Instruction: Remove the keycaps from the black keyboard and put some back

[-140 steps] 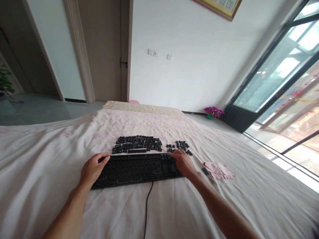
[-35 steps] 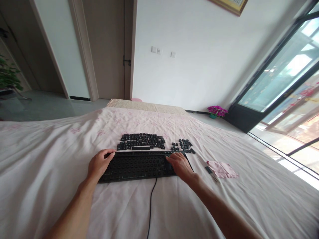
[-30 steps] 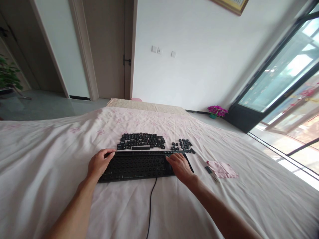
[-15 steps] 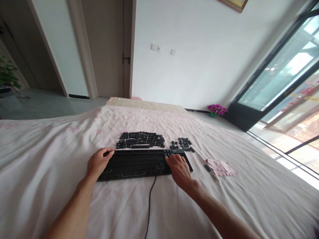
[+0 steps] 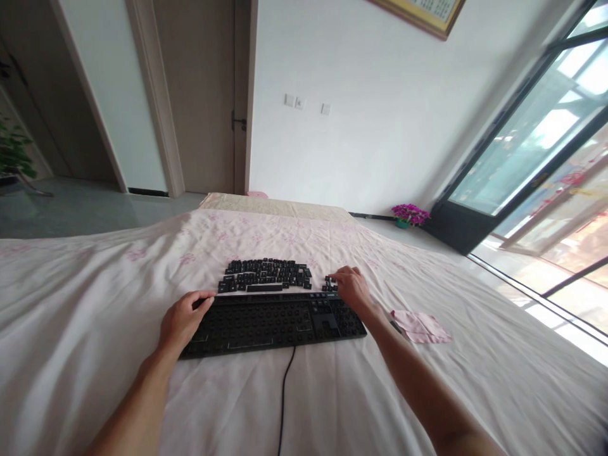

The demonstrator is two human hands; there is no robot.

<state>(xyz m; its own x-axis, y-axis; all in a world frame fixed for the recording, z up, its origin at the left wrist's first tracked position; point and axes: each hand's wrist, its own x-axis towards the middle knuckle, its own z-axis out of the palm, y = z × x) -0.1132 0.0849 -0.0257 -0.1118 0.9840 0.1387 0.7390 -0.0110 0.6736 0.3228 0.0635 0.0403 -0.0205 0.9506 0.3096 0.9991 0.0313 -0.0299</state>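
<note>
A black keyboard with most of its keycaps off lies on the pink bedsheet, its cable running toward me. My left hand grips the keyboard's far left corner between thumb and fingers. Beyond the keyboard's far edge, my right hand reaches down to the small group of loose keycaps on the right. Its thumb and fingertips are pinched together at a dark keycap there; the hand covers the other keycaps behind it. A larger cluster of loose keycaps lies behind the keyboard, with the long space bar in front.
To the right lies a folded pink cloth, with a dark-handled tool mostly hidden behind my right forearm. The keyboard cable trails over the sheet. Purple flowers stand on the floor near the glass door.
My right hand has moved from the keyboard's right part away from me to the loose keycaps behind it. My left hand still holds the corner. The view has tilted up slightly.
</note>
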